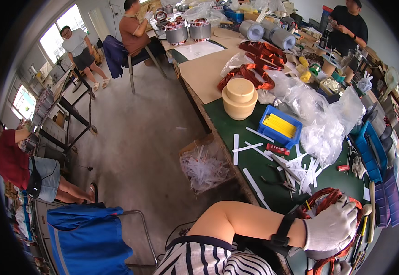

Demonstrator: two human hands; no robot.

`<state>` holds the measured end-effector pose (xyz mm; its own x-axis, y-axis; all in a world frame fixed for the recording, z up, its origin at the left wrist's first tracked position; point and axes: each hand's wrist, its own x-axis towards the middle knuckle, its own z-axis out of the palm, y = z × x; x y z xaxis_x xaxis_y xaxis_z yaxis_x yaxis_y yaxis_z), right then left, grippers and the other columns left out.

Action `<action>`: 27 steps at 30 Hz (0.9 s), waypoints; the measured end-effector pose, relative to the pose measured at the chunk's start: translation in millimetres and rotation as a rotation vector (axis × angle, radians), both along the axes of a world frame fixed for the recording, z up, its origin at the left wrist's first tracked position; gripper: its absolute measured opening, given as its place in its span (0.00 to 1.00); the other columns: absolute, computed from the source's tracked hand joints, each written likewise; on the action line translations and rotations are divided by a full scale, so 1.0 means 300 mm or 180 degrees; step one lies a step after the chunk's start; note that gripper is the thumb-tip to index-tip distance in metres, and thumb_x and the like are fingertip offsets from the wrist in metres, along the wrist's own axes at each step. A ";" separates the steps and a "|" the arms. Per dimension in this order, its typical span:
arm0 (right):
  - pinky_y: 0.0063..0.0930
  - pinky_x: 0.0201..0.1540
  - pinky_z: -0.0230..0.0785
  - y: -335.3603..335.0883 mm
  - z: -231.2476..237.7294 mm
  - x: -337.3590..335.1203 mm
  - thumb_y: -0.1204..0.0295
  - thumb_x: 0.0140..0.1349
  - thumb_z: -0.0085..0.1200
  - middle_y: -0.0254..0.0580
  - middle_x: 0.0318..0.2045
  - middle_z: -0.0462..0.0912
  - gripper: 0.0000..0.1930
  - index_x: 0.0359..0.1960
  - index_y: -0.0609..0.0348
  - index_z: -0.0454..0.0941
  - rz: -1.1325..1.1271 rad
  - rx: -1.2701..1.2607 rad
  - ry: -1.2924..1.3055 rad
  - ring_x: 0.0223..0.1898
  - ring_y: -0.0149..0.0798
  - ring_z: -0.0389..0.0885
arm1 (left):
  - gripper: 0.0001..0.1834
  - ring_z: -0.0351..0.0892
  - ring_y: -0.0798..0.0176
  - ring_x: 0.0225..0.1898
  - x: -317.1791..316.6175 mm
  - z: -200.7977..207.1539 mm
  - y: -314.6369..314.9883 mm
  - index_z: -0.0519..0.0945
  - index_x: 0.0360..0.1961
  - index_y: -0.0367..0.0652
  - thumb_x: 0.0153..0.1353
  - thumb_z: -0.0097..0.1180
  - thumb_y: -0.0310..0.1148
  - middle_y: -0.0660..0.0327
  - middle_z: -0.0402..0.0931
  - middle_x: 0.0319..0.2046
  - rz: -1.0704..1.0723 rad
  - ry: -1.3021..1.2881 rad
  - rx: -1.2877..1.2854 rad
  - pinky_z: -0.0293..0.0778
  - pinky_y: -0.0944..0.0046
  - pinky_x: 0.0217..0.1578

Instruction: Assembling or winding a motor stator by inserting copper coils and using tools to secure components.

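My left hand (331, 227), in a white knit glove with a black strap at the wrist, lies over a bundle of reddish copper wire coils (323, 200) at the bench's near right. Its fingers bend round the wires; a grey metal rim shows under the palm. My right hand (342, 267), also gloved, shows only in part at the lower edge beside more copper wire (323, 266), its fingers mostly hidden. Just beyond the coils lie white insulating strips (308, 176), pliers (279, 183) and a red-handled cutter knife (277, 149).
A blue box of yellow strips (279, 124), a cream round block (239, 98), plastic bags (320, 123) and further copper coils (249, 75) stand along the bench. A scrap box (206, 167) is on the floor, near a chair with a blue jacket (87, 238). Several people work around the room.
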<state>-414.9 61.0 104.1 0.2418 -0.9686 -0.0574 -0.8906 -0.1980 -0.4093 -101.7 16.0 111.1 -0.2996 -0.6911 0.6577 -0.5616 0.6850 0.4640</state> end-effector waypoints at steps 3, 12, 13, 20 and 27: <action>0.40 0.40 0.70 -0.023 0.061 0.088 0.71 0.61 0.56 0.58 0.28 0.82 0.12 0.37 0.70 0.81 -0.0209 0.0188 0.0541 0.30 0.46 0.78 | 0.22 0.72 0.44 0.54 -0.032 -0.032 -0.024 0.80 0.45 0.31 0.59 0.49 0.40 0.43 0.76 0.46 0.0128 0.0161 -0.0166 0.61 0.38 0.59; 0.44 0.47 0.72 -0.148 -0.083 0.006 0.67 0.59 0.58 0.62 0.47 0.77 0.16 0.46 0.61 0.77 -0.0104 0.0726 0.0290 0.45 0.49 0.79 | 0.17 0.72 0.48 0.56 -0.155 -0.056 -0.001 0.79 0.42 0.36 0.57 0.49 0.36 0.52 0.77 0.44 0.0836 0.1029 -0.0059 0.52 0.40 0.67; 0.44 0.46 0.72 -0.158 -0.087 0.020 0.67 0.59 0.58 0.62 0.46 0.77 0.16 0.45 0.61 0.77 0.0002 0.0681 0.0292 0.44 0.49 0.79 | 0.20 0.73 0.51 0.50 -0.055 -0.044 0.011 0.78 0.47 0.38 0.58 0.49 0.39 0.56 0.76 0.43 0.0489 0.0938 -0.0608 0.61 0.47 0.56; 0.44 0.43 0.70 -0.257 -0.152 0.142 0.68 0.55 0.59 0.59 0.40 0.77 0.14 0.41 0.62 0.77 0.0637 0.0344 0.0298 0.40 0.50 0.78 | 0.16 0.71 0.46 0.58 0.128 -0.097 0.051 0.80 0.42 0.36 0.58 0.49 0.35 0.50 0.76 0.50 0.0205 0.0388 -0.0867 0.54 0.42 0.67; 0.44 0.39 0.69 -0.368 -0.212 0.285 0.68 0.52 0.60 0.57 0.35 0.76 0.13 0.36 0.63 0.77 0.1209 -0.0044 0.0268 0.36 0.52 0.78 | 0.10 0.76 0.52 0.37 0.394 -0.253 0.106 0.76 0.34 0.39 0.55 0.58 0.34 0.56 0.72 0.35 0.0851 0.0784 0.0206 0.72 0.51 0.40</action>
